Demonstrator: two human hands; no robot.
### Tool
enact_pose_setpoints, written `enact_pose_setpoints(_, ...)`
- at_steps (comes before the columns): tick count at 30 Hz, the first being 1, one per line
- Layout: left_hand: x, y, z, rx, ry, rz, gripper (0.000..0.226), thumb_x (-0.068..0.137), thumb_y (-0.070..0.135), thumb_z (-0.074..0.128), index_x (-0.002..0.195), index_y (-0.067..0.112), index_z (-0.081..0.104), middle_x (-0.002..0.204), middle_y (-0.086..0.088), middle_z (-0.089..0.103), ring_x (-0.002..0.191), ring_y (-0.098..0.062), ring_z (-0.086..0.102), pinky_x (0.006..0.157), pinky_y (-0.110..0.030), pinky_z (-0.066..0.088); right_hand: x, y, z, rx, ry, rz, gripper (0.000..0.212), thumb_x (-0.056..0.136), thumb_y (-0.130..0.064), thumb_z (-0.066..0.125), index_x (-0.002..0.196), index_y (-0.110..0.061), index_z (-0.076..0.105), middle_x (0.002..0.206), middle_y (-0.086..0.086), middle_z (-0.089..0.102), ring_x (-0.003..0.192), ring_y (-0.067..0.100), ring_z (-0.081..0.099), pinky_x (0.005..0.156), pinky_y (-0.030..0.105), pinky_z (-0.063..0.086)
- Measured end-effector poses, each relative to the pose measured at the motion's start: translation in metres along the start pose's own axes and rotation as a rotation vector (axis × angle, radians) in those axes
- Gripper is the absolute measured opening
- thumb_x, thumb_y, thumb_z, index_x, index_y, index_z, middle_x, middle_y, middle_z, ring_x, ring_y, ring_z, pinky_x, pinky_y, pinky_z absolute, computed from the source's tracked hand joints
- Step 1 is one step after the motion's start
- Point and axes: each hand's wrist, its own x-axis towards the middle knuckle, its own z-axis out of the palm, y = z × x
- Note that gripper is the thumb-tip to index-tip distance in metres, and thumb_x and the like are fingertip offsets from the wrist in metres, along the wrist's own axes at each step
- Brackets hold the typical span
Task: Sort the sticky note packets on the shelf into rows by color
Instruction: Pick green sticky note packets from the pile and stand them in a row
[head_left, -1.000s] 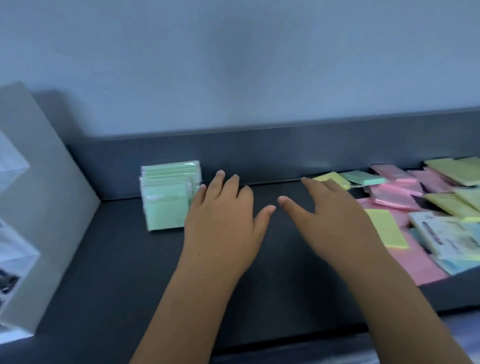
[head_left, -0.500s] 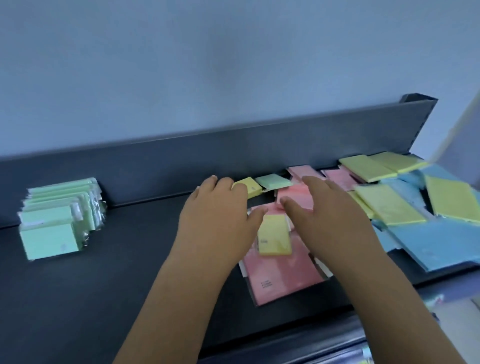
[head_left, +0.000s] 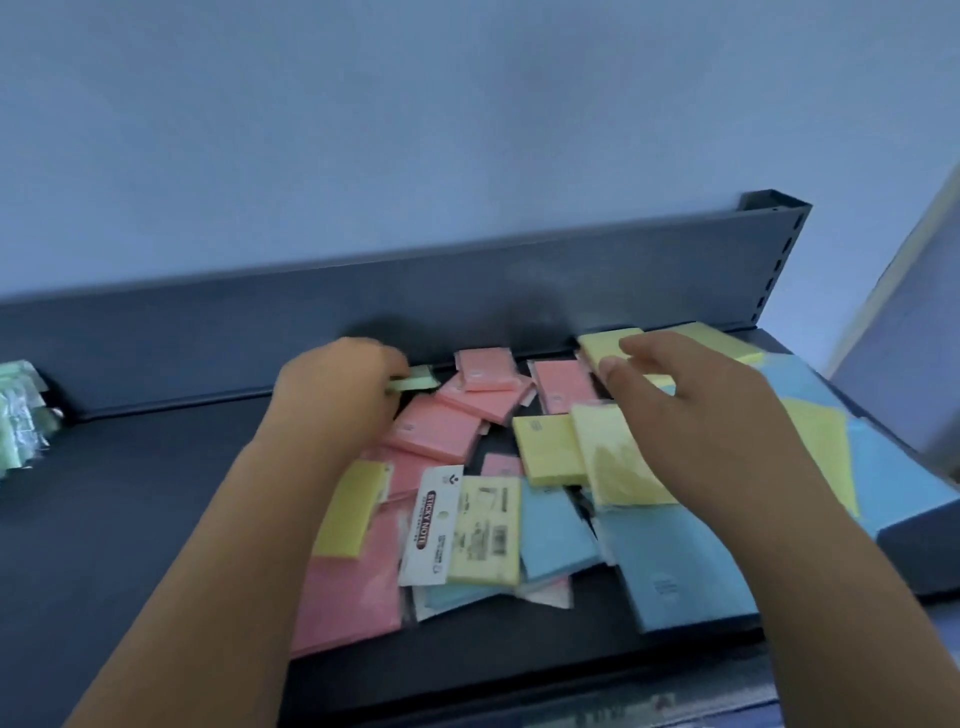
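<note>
A jumbled pile of sticky note packets lies on the dark shelf (head_left: 156, 519): pink ones (head_left: 441, 431) in the middle, yellow ones (head_left: 545, 452) to the right, blue ones (head_left: 670, 561) at the front right. My left hand (head_left: 337, 395) is at the pile's back left, fingers closed on a small green packet (head_left: 415, 382) by the shelf's back wall. My right hand (head_left: 691, 415) hovers over the yellow and blue packets with fingers spread, holding nothing. A row of green packets (head_left: 21, 410) stands at the far left edge of view.
The shelf's raised back wall (head_left: 519, 301) runs behind the pile, ending in a slotted upright (head_left: 779, 249) at the right. A pale panel (head_left: 914, 338) stands past the shelf's right end. Bare shelf surface lies between the green row and the pile.
The view has swung right, so the green row slid to the left edge. My left hand reached to the back and closed on the green packet; my right hand moved over the yellow packets.
</note>
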Motion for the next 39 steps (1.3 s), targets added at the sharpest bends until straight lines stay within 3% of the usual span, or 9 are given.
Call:
enact_pose_setpoints(2, 0.0, 0.007, -0.006, -0.016, 0.086, -0.03, 0.014, 0.089, 0.017, 0.06, 0.078, 0.023, 0.066, 0.078, 0.003, 0.059, 0.073, -0.027, 0.056, 0.055, -0.031, 0.041, 0.008, 0.014, -0.008, 0.059, -0.023, 0.015, 0.034, 0.102, -0.043, 0.05, 0.131, -0.033, 0.064, 0.124, -0.015, 0.066, 0.099, 0.008, 0.053, 0.086, 0.029, 0.037)
enact_pose_setpoints(7, -0.011, 0.039, -0.039, -0.324, 0.34, 0.068, 0.012, 0.088, 0.013, 0.069, 0.091, 0.022, 0.075, 0.084, 0.002, 0.068, 0.081, -0.028, 0.064, 0.068, -0.042, 0.052, 0.021, 0.031, -0.012, 0.324, -0.057, 0.077, 0.025, 0.102, -0.025, 0.051, 0.092, -0.028, 0.074, 0.084, -0.008, 0.075, 0.073, 0.012, 0.069, 0.076, 0.039, 0.057)
enact_pose_setpoints(10, -0.025, 0.066, -0.06, -0.609, 0.414, 0.13, 0.02, 0.088, 0.005, 0.071, 0.097, 0.021, 0.078, 0.092, 0.007, 0.073, 0.086, -0.016, 0.068, 0.078, -0.04, 0.056, 0.029, 0.03, -0.013, 0.568, -0.188, 0.29, 0.024, 0.103, -0.03, 0.052, 0.098, -0.018, 0.072, 0.079, 0.001, 0.079, 0.056, 0.02, 0.065, 0.059, 0.038, 0.056)
enact_pose_setpoints(14, -0.043, 0.091, -0.063, -0.944, 0.358, 0.214, 0.024, 0.085, -0.007, 0.074, 0.098, 0.013, 0.079, 0.099, 0.007, 0.076, 0.096, -0.009, 0.072, 0.086, -0.019, 0.055, 0.031, 0.025, -0.008, 0.806, -0.385, 0.485, 0.038, 0.102, -0.043, 0.058, 0.109, -0.007, 0.067, 0.084, 0.011, 0.08, 0.049, 0.018, 0.058, 0.043, 0.025, 0.043)
enact_pose_setpoints(18, -0.052, 0.087, -0.046, -1.079, 0.251, 0.195, 0.028, 0.084, -0.013, 0.073, 0.094, 0.012, 0.08, 0.107, 0.003, 0.078, 0.104, -0.013, 0.073, 0.092, -0.027, 0.057, 0.023, 0.022, 0.008, 1.1, -0.435, 0.64, 0.018, 0.094, -0.024, 0.07, 0.094, -0.006, 0.066, 0.067, 0.007, 0.072, 0.04, 0.009, 0.044, 0.032, 0.016, 0.029)
enact_pose_setpoints(23, -0.068, 0.079, -0.05, -1.148, 0.185, -0.05, 0.031, 0.088, 0.004, 0.074, 0.101, 0.032, 0.077, 0.104, 0.019, 0.076, 0.097, -0.003, 0.073, 0.076, -0.022, 0.059, 0.005, 0.014, 0.023, 1.209, -0.375, 0.685, 0.01, 0.089, -0.006, 0.075, 0.084, -0.003, 0.067, 0.058, 0.006, 0.063, 0.044, 0.009, 0.057, 0.037, 0.015, 0.046)
enact_pose_setpoints(26, -0.083, 0.061, -0.05, -1.313, 0.129, -0.251, 0.027, 0.096, 0.007, 0.064, 0.092, 0.029, 0.079, 0.091, 0.011, 0.079, 0.082, -0.011, 0.076, 0.075, -0.034, 0.063, -0.012, -0.013, 0.039, 1.26, -0.308, 0.636, 0.01, 0.091, -0.005, 0.073, 0.098, 0.002, 0.069, 0.066, 0.013, 0.07, 0.052, 0.015, 0.068, 0.046, 0.018, 0.055)
enact_pose_setpoints(31, -0.126, -0.011, -0.044, -1.411, 0.086, -0.304, 0.029, 0.096, 0.01, 0.064, 0.077, 0.025, 0.08, 0.074, 0.002, 0.076, 0.065, -0.013, 0.069, 0.081, -0.047, 0.063, -0.061, -0.068, 0.095, 1.194, -0.161, 0.496, 0.013, 0.091, -0.002, 0.073, 0.103, -0.001, 0.069, 0.076, 0.018, 0.073, 0.059, 0.023, 0.072, 0.054, 0.024, 0.06)
enact_pose_setpoints(39, -0.178, -0.143, -0.032, -1.385, 0.21, -0.39, 0.024, 0.088, 0.009, 0.076, 0.076, 0.03, 0.079, 0.067, -0.002, 0.07, 0.062, -0.016, 0.063, 0.083, -0.055, 0.061, -0.124, -0.147, 0.185, 0.544, -0.064, 0.137, 0.011, 0.089, -0.018, 0.074, 0.089, -0.027, 0.081, 0.078, -0.011, 0.077, 0.074, 0.009, 0.072, 0.082, 0.038, 0.062)
